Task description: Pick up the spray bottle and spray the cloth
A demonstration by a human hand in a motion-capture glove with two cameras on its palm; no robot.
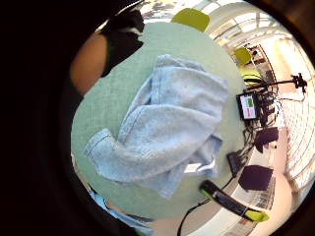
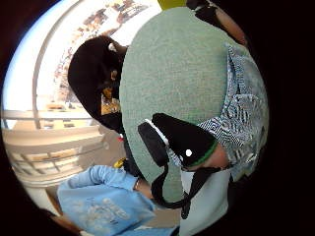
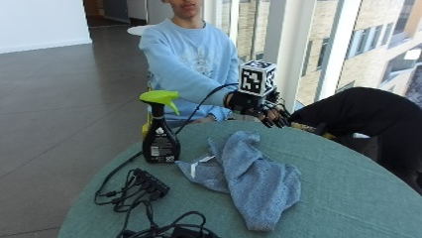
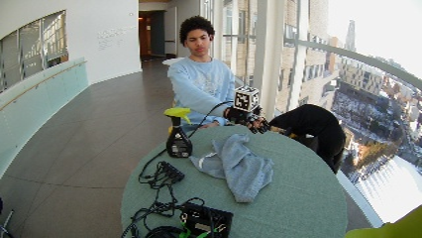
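Hand (image 3: 264, 110) raised above the bench (image 3: 356, 188) edge, fingers hanging relaxed and holding nothing; spray bottle (image 3: 160, 130) upright beside the crumpled cloth (image 3: 254, 176), likely rigid, smooth plastic, moderately heavy if full, best gripped around the neck under the trigger.

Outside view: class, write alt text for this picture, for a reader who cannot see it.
A person's gloved right hand hovers above a round green table, fingers relaxed and holding nothing. A crumpled blue cloth lies mid-table, and a black spray bottle with a yellow-green trigger stands upright beside it, untouched. Black cables sprawl near the bottle.
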